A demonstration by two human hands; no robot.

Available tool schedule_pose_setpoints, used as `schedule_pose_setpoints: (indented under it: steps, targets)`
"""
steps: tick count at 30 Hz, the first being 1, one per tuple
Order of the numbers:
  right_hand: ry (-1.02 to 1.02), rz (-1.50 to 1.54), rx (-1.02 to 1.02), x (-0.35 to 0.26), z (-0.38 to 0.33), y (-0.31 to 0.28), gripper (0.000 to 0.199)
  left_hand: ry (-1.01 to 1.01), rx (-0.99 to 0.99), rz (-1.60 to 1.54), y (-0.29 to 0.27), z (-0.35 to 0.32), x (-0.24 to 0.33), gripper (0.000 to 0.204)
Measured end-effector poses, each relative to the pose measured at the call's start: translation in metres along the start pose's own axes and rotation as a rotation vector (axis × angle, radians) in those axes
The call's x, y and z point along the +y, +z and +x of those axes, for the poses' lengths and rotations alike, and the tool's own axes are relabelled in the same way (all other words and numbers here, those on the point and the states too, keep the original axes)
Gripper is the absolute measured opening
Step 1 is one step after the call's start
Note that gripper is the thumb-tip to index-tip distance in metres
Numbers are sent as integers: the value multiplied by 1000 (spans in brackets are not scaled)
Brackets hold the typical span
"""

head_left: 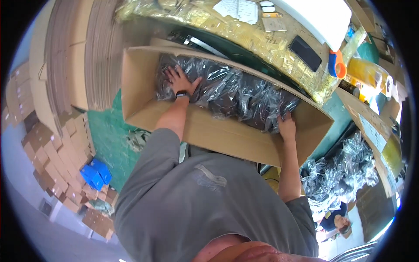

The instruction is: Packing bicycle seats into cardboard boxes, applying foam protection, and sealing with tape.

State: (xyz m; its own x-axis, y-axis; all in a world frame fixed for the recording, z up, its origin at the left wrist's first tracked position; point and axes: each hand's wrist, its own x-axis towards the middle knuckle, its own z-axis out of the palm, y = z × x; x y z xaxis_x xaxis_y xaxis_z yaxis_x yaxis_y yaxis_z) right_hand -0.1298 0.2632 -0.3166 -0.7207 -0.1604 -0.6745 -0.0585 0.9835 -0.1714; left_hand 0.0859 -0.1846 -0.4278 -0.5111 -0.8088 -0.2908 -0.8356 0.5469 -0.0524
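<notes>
A long cardboard box [227, 135] lies open in front of me. Dark goods wrapped in clear plastic [227, 85] fill its far side in a row. My left hand [178, 82], with a dark band on its wrist, rests on the left end of the wrapped goods, fingers spread. At the right end, my right hand [286, 126] reaches over the near wall and touches the plastic's near edge, its fingers apart and partly hidden against the wrap.
Behind the box is a tape-covered table [257, 41] with a phone [305, 53], papers [238, 11] and an orange-and-blue tape dispenser [337, 64]. Flattened cardboard [100, 56] stands at left. More plastic-wrapped goods [340, 170] lie at right, near another person [336, 222].
</notes>
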Motion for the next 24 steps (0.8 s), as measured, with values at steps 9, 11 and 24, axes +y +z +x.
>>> schedule_pose_setpoints:
  steps: [9, 11, 24]
  targets:
    - [-47, 486, 270, -42, -171, -39, 63, 216, 265, -377, 34, -36, 108, 90]
    - [37, 574, 277, -52, -191, -49, 63, 704, -86, -338, 8, -69, 143, 86]
    - [-115, 500, 225, 11, -247, -95, 52, 585, 12, -210, 70, -135, 225, 107]
